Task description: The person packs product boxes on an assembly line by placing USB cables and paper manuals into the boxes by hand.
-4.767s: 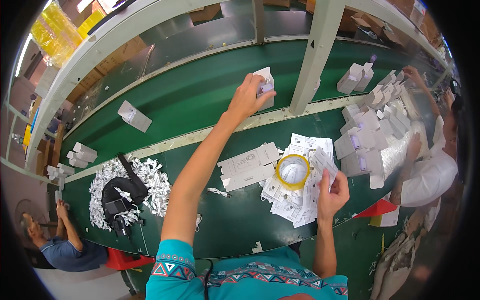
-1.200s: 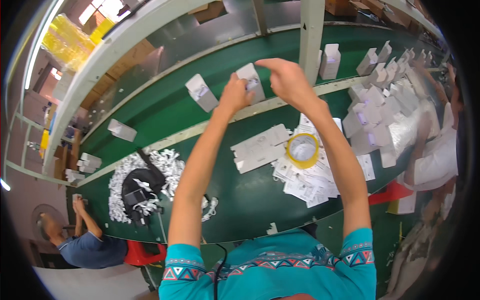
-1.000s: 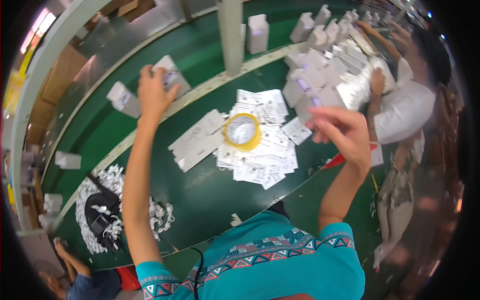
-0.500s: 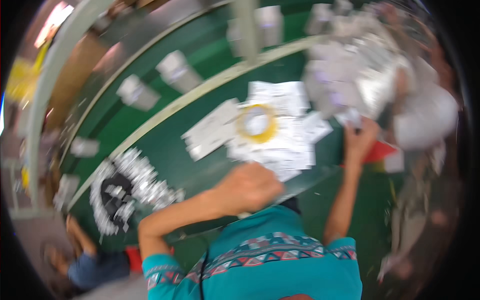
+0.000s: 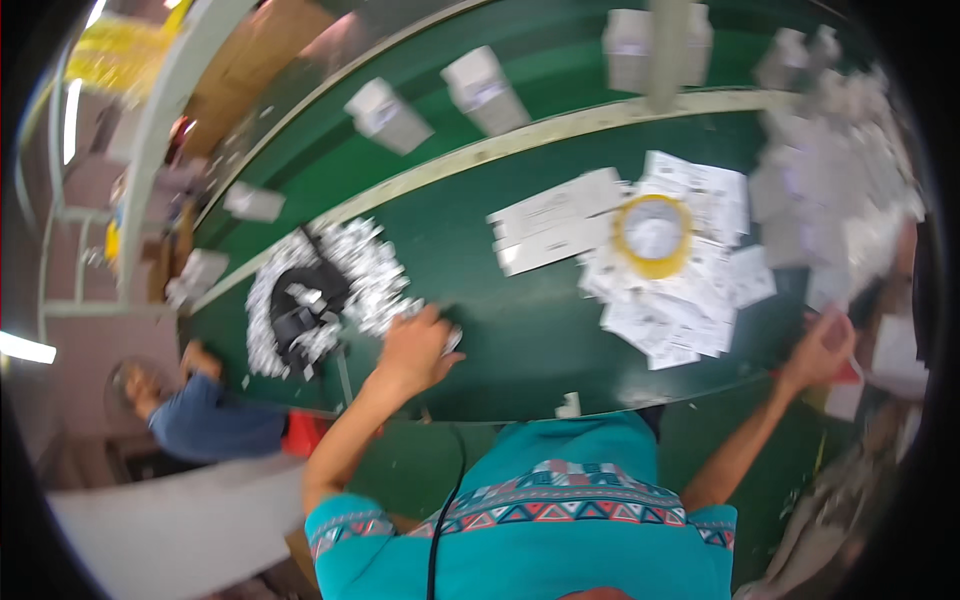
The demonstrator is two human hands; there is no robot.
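The left hand (image 5: pixel 415 350) is reaching into the pile of small white pieces (image 5: pixel 375 275) on the green surface (image 5: pixel 520 340) — fingers curled, maybe pinching one. Right hand (image 5: pixel 822 350) is blurred — cannot tell.

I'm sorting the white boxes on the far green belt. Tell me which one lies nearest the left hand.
The small flat white box at the belt's left end, beyond the heap of white pieces. The left hand rests beside that heap; the other boxes sit farther right.
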